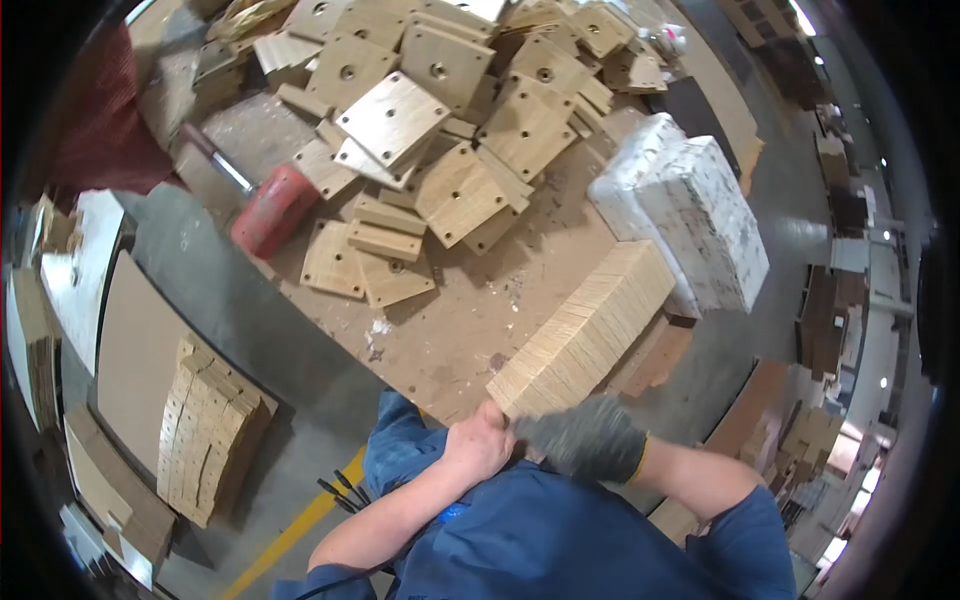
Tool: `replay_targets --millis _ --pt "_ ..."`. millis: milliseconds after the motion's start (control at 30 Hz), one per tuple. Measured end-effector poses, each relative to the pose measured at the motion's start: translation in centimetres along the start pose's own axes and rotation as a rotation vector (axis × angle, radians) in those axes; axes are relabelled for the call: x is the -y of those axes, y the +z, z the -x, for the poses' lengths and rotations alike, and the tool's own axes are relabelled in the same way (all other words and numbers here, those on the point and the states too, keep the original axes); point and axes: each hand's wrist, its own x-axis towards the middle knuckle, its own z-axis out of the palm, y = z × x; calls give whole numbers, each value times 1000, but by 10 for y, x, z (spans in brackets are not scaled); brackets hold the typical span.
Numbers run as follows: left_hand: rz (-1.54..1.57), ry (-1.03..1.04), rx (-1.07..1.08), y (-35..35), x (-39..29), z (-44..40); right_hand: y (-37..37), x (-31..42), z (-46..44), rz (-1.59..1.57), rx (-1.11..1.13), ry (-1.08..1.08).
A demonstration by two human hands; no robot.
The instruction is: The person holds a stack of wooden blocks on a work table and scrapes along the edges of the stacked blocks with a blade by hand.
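Note:
My bare left hand (480,440) is closed at the near end of a long row of stacked wooden blocks (585,335), close to the table's front edge. What its fingers hold, if anything, is hidden. Beside it, my right hand (585,440) wears a dark grey glove and is smeared by motion, its fingers not distinguishable. Beyond the hands, a pile of square wooden plates with drilled holes (455,195) covers the back of the brown table (440,350).
A red mallet (275,210) lies left of the pile. White foam blocks (690,200) stand at the right edge, behind the row. Stacked perforated boards (205,435) are on the left, below table level. Red cloth (105,120) hangs at the upper left.

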Motion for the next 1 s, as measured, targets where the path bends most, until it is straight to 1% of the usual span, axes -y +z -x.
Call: replay_targets --millis 67,100,167,200,267,300,367,467,533,567,600,633,667,733,800,833,933,967,1000 --pt "5 34 -22 3 3 -4 -40 -39 -25 451 349 -36" --pt "11 48 -27 4 5 -4 -66 -58 -54 315 358 378" --pt "9 70 -25 4 7 -1 -68 -80 -53 386 307 585" --pt "6 78 -22 3 8 0 -30 -94 -19 602 262 374" --pt "14 59 -33 3 4 -4 -2 -108 -2 558 129 106" --pt "10 42 -18 2 3 -1 6 -110 8 294 41 90" --pt "4 33 -17 1 2 -3 -25 -99 -19 308 184 227" --pt "14 45 -30 3 5 -3 -95 -72 -58 311 239 223" --pt "19 64 -23 4 7 -4 -58 -61 -37 672 469 166" --pt "6 27 4 5 6 -4 -34 -77 -24 520 121 139" --pt "-15 -5 40 3 4 -4 -20 -75 -24 350 -210 48" --pt "-37 -35 69 2 3 -4 -39 -84 -27 456 -1 69" --pt "-37 7 40 3 4 -3 -56 -79 -36 558 214 83" --pt "-32 89 -37 4 7 -3 -56 -74 -39 590 221 105" --pt "-25 124 -75 6 9 -6 -51 -69 -42 619 235 118" --pt "-29 141 -78 7 10 -4 -42 -64 -36 438 -26 -307" --pt "-58 136 -68 7 11 -3 -46 -94 -38 571 -11 -49" --pt "-57 148 -78 7 10 -3 -50 -116 -53 471 -175 167" --pt "-55 157 -88 6 10 -3 -46 -118 -48 523 -116 142"
